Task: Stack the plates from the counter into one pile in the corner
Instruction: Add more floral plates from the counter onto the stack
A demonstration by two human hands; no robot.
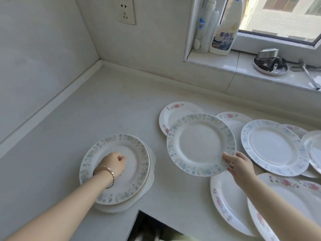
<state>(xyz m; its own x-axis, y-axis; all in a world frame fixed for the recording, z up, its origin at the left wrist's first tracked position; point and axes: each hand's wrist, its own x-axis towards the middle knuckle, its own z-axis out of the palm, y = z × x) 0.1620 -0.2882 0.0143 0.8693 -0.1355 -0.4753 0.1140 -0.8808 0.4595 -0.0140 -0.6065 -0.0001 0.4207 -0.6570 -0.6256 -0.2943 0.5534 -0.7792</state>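
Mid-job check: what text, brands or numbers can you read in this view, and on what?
"重油污": big characters on the label of the white spray bottle.
Smaller print under it: too blurred to read.
Blue badge on the slim white bottle: blurred, unreadable.
Wall socket and held plate: no text; the plate has only a floral rim.

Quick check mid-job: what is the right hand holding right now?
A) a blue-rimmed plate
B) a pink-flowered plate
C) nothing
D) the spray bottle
A: the right hand pinches the near edge of the blue-rimmed plate.
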